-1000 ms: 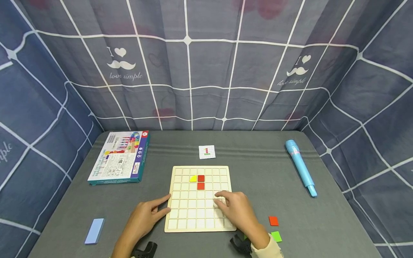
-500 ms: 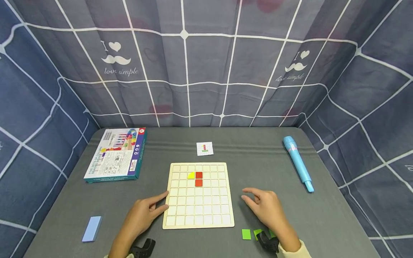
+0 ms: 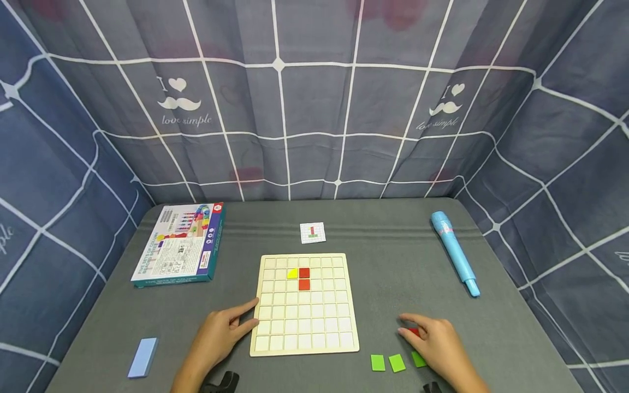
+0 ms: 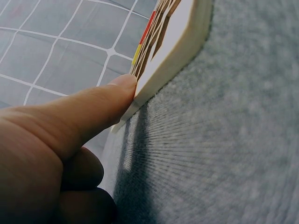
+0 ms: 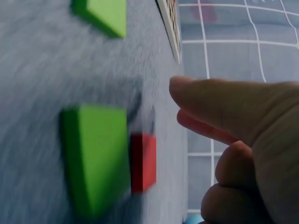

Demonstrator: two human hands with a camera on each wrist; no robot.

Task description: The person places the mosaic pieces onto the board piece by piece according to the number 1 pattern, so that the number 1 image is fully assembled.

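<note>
Over the near right of the table (image 3: 383, 262), the right hand (image 3: 437, 341) now hangs by the loose red tile (image 5: 144, 161); a second ago it was above the board (image 3: 304, 327), and half a second ago just off the board's right edge. Nothing on the board has changed in that time: the yellow tile (image 3: 292, 273) sits next to the upper red piece (image 3: 304, 273), with the lower red piece (image 3: 304, 285) directly below. So the work seems to have turned from the grid to the loose stock, with no further piece laid yet. As for the right hand itself, its forefinger and thumb are well parted, the other fingers are folded in, and it appears to hold nothing. From the head, the red tile shows in the gap between forefinger and thumb, partly covered by the hand; the right wrist view has it flat on the table, apart from the fingertips. Just on its near side lies one green tile (image 3: 419, 359), partly under the hand, with the middle green one (image 3: 397, 363) and the leftmost green one (image 3: 378, 363) strung out toward the board. Meanwhile the left hand (image 3: 216, 333) stays at the board's left edge, forefinger and thumb spread, their tips touching it.
</note>
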